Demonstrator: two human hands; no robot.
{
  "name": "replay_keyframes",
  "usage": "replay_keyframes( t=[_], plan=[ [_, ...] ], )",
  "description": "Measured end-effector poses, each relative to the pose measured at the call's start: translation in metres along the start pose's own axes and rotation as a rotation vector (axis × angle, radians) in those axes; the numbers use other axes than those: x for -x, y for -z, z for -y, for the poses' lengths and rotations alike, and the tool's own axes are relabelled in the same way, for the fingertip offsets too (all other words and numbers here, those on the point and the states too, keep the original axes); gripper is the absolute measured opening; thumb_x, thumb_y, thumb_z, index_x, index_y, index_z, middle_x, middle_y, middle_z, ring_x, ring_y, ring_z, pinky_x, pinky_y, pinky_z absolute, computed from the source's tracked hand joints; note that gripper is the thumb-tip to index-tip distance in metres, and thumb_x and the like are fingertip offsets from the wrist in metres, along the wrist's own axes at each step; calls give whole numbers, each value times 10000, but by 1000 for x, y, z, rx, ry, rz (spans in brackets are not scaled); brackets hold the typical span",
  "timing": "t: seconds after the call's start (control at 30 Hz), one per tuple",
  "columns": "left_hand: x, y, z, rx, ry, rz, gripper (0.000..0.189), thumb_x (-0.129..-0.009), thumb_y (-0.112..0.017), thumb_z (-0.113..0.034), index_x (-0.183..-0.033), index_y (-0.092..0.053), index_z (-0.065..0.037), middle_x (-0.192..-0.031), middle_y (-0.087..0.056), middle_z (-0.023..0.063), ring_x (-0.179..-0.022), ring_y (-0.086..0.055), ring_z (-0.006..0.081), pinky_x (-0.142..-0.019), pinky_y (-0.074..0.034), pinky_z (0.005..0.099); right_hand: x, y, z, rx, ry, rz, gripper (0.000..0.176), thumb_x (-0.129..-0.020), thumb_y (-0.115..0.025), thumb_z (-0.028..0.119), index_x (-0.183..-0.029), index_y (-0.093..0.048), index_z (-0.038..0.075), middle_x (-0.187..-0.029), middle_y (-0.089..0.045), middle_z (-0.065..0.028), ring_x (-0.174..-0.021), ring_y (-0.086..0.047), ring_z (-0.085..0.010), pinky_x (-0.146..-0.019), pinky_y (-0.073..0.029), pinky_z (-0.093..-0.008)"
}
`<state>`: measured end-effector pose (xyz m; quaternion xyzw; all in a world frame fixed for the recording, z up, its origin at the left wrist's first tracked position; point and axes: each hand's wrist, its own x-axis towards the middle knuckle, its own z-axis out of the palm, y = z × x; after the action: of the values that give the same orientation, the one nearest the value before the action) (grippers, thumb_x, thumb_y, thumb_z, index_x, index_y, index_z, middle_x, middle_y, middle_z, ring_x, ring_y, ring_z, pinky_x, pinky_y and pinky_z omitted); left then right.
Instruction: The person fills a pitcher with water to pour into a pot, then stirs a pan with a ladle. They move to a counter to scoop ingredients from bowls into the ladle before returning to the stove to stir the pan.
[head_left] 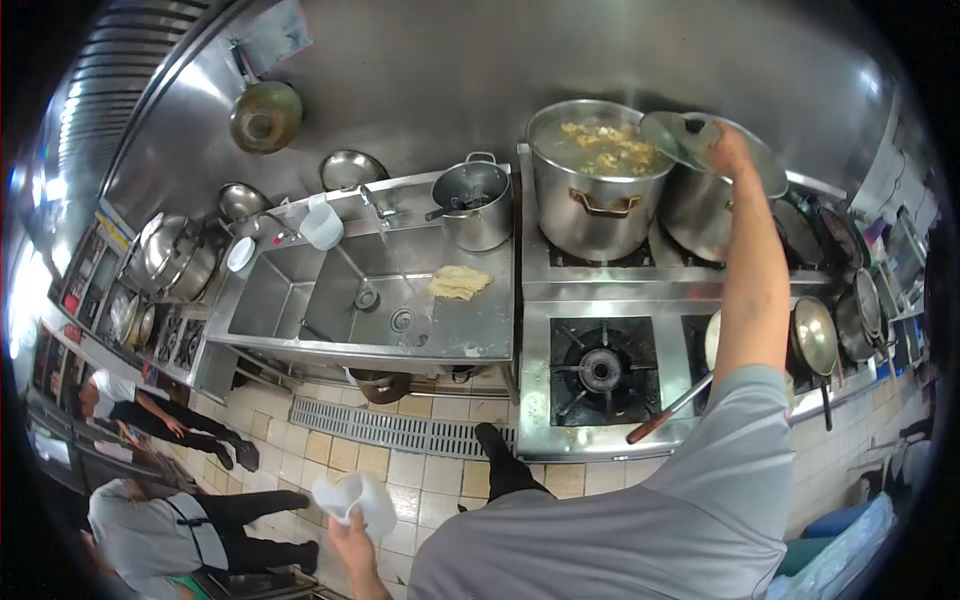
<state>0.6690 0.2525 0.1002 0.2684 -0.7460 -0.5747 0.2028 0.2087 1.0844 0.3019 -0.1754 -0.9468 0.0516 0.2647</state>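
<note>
My right hand [730, 150] reaches far forward, its fingers closed on a pot lid [672, 138]. The lid is tilted between the two tall steel stockpots and overlaps the rims of both in this view. In the left stockpot [590, 215], yellowish pieces of food [612, 150] float in cloudy liquid. The right stockpot [690, 212] stands beside it, partly hidden by my forearm. Low at my side, my left hand [352, 540] grips a white translucent plastic container [358, 495].
A front burner [600, 370] lies before the stockpots, with a wooden-handled pan [670, 410] to its right. Left are a steel sink [345, 290], a yellowish cloth [460, 282] and a smaller pot [475, 210]. Two people [150, 530] [165, 415] stand at lower left.
</note>
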Motion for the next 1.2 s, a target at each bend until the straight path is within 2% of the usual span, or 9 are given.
replay_keyframes(
  t=[0.27, 0.63, 0.73, 0.83, 0.9, 0.97, 1.03, 1.1, 1.2],
  plan=[
    [-183, -145, -114, 255, 6, 446, 124, -921, -606, -103, -1000, -599, -8, -839, -606, 8, -736, -535, 97, -687, -428, 258, -72, -63, 21, 63, 22, -60, 485, -881, -618, 136, -1359, -545, 95, -1245, -629, -198, -1186, -578, -367, -1012, -460, -424],
    [-348, -140, -121, 299, 8, 178, 148, -973, -600, -171, -961, -529, -41, -743, -568, 26, -673, -519, 108, -669, -435, 274, -173, -128, 50, 311, -101, 36, 279, -892, -512, 112, -1089, -702, 57, -1173, -648, -203, -1120, -602, -401, -967, -491, -439],
    [-383, -141, -108, 316, -10, 150, 154, -971, -608, -172, -1009, -547, -35, -746, -552, 8, -688, -518, 103, -659, -432, 276, -178, -113, 66, 702, 12, 322, 337, -935, -489, 142, -1236, -633, 92, -1179, -658, -193, -1128, -607, -395, -951, -502, -441],
    [-412, -163, -110, 169, 93, 94, 158, -972, -597, -176, -1033, -605, -31, -772, -544, -11, -705, -497, 80, -637, -421, 277, -180, -153, -12, 260, -39, 30, 441, -885, -591, 146, -1319, -563, 70, -1282, -602, -218, -1194, -569, -353, -990, -455, -470],
    [-451, -155, -68, -138, 67, 228, 177, -957, -616, -217, -985, -640, -43, -816, -562, -20, -727, -489, 67, -622, -416, 265, -172, -116, 49, 403, -166, 296, 526, -911, -595, 173, -1412, -471, 75, -1355, -544, -238, -1233, -531, -391, -1018, -439, -458],
    [-476, -202, -59, 140, 100, 245, 219, -944, -630, -260, -1025, -638, -57, -823, -569, -18, -721, -486, 70, -617, -409, 250, -121, -95, 109, 420, 36, -304, 471, -955, -540, 192, -1409, -478, 83, -1370, -535, -213, -1246, -524, -358, -1000, -440, -436],
    [-511, -244, -50, -9, 77, 308, 243, -933, -642, -237, -1092, -628, -53, -869, -606, -19, -733, -520, 69, -635, -432, 240, -46, -50, 232, 197, 262, -519, 452, -946, -564, 167, -1384, -505, 74, -1141, -648, -228, -1057, -636, -358, -883, -497, -434],
    [-555, -293, -10, 168, 86, 478, 226, -932, -655, -237, -1075, -634, -62, -863, -614, -20, -701, -520, 62, -623, -431, 238, 30, -34, 296, -56, 74, -375, 433, -946, -585, 132, -1372, -526, 77, -994, -679, -160, -809, -645, -241, -740, -499, -337],
    [-586, -367, 35, 86, 128, 689, 272, -936, -655, -262, -1071, -625, -27, -872, -625, 17, -733, -536, 87, -662, -453, 265, 152, -25, 377, -267, -55, -230, 369, -971, -543, 72, -1337, -557, 27, -1030, -658, -51, -772, -574, -104, -709, -482, -268]
  ],
)
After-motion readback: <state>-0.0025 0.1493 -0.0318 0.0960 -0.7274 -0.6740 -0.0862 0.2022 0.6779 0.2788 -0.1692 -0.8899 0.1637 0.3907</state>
